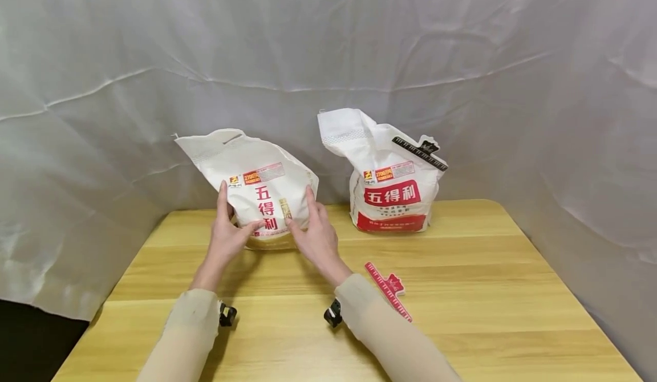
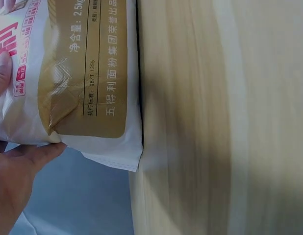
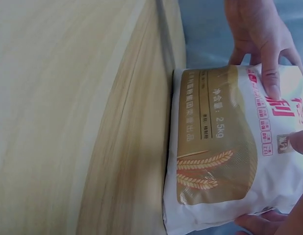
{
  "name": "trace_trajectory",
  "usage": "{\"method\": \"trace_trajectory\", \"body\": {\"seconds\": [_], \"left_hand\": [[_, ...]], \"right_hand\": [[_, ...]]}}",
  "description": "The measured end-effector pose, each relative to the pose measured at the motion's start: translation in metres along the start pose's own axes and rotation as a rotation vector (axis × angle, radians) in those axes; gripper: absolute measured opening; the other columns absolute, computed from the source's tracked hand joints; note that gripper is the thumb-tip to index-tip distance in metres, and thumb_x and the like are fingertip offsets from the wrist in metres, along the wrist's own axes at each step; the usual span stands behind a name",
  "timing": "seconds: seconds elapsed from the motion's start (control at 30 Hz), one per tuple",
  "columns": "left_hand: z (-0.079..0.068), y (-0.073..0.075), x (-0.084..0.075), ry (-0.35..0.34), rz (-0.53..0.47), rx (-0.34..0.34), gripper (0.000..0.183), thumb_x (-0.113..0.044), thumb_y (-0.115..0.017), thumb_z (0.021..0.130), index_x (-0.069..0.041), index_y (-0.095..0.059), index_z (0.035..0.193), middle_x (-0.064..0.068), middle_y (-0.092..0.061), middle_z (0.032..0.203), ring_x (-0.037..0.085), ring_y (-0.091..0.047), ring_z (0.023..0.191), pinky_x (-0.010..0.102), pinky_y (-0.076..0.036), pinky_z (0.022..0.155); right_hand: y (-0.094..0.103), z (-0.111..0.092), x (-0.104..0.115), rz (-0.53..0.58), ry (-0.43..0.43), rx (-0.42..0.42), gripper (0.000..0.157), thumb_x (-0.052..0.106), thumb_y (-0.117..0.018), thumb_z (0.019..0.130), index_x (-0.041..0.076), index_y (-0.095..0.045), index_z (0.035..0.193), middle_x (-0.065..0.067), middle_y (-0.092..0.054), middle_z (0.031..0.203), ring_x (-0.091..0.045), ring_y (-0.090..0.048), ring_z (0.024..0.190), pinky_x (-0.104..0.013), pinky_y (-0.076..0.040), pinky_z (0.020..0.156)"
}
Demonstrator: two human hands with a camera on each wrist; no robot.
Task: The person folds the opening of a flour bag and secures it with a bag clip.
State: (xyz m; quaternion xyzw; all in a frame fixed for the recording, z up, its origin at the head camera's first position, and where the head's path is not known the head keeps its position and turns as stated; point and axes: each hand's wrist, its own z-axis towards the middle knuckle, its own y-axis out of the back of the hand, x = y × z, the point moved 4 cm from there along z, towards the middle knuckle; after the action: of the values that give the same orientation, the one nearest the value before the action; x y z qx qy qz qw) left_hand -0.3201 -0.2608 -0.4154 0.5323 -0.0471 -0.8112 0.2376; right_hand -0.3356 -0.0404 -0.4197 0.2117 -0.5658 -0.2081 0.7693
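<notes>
A white flour bag with red lettering and a gold lower panel stands at the table's back left, its top folded over toward the left. My left hand grips its left side, thumb on the front and fingers round the edge. From the other side my right hand holds the bag the same way, thumb across the front. Both wrist views show the gold panel close against the tabletop, and the right wrist view shows wheat ears printed on it.
To the right stands a second flour bag with a black clip on its slanted top edge. A red clip lies on the wooden table beside my right sleeve. Grey cloth hangs behind the table.
</notes>
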Motion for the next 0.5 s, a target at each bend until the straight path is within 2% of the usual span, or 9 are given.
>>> {"method": "trace_trajectory", "body": {"seconds": [0.13, 0.27, 0.37, 0.5], "left_hand": [[0.004, -0.004, 0.001, 0.019, -0.003, 0.03, 0.131, 0.001, -0.088, 0.081, -0.031, 0.005, 0.168, 0.024, -0.05, 0.152, 0.036, -0.056, 0.128, 0.012, -0.051, 0.085], [0.007, -0.009, 0.001, 0.032, -0.001, 0.057, 0.129, 0.005, -0.085, 0.081, -0.025, 0.006, 0.168, 0.026, -0.046, 0.154, 0.039, -0.053, 0.132, 0.016, -0.052, 0.089], [0.008, -0.012, 0.001, 0.035, -0.016, 0.075, 0.129, 0.006, -0.084, 0.082, -0.027, 0.007, 0.168, 0.027, -0.044, 0.155, 0.04, -0.052, 0.133, 0.013, -0.051, 0.089], [0.009, -0.014, 0.001, 0.023, -0.035, 0.086, 0.132, 0.004, -0.085, 0.082, -0.035, 0.009, 0.166, 0.026, -0.046, 0.154, 0.039, -0.052, 0.133, 0.011, -0.051, 0.086]], "right_hand": [[0.002, -0.003, -0.003, 0.015, -0.008, -0.015, 0.093, 0.049, -0.069, 0.096, 0.041, -0.009, 0.167, -0.015, -0.043, 0.158, -0.042, -0.063, 0.116, -0.058, -0.052, 0.097], [0.006, -0.006, -0.005, 0.022, 0.0, -0.029, 0.093, 0.048, -0.07, 0.096, 0.039, -0.01, 0.167, -0.015, -0.043, 0.157, -0.042, -0.063, 0.115, -0.058, -0.053, 0.095], [0.01, -0.007, -0.007, 0.032, 0.005, -0.033, 0.093, 0.046, -0.071, 0.096, 0.037, -0.012, 0.167, -0.015, -0.044, 0.158, -0.043, -0.062, 0.118, -0.06, -0.053, 0.096], [0.014, -0.007, -0.008, 0.063, 0.014, -0.023, 0.091, 0.043, -0.071, 0.096, 0.034, -0.015, 0.168, -0.016, -0.043, 0.159, -0.043, -0.058, 0.127, -0.062, -0.05, 0.102]]}}
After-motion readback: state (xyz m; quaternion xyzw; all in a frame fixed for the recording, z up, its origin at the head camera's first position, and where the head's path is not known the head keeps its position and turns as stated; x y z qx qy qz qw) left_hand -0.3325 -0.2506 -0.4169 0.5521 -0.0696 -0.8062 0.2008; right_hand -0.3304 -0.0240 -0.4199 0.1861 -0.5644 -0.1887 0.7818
